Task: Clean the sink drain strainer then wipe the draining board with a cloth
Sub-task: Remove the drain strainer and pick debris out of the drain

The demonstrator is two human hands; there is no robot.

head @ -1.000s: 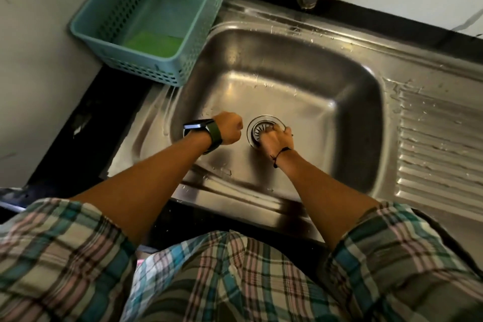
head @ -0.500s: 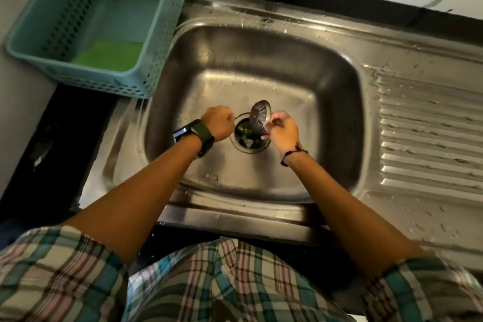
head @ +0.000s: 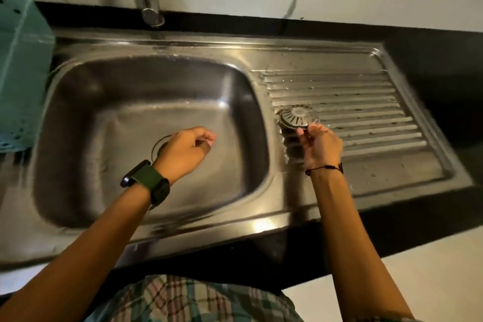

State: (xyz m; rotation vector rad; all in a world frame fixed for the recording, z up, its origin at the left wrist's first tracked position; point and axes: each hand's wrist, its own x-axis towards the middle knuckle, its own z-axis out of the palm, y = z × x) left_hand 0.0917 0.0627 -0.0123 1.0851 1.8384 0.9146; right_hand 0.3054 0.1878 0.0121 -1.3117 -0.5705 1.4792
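Looking down at the sink (head: 277, 191), I see the big shift: the strainer (head: 296, 117) no longer sits in the drain (head: 158, 142) as it did a second ago but lies over on the draining board (head: 366, 117), at its ribbed left end just beside the basin. My right hand (head: 320, 145) carried it there, and its fingers (head: 303, 133) pinch the near rim of the strainer, which seems to touch the ribs. My left hand (head: 187, 150) hovers over the open drain, fingers loosely curled and holding nothing. With the strainer out, I judge the drain below is now reachable for clearing, and the strainer itself can be cleaned next. No cloth is in sight, so the wiping of the board is not yet begun
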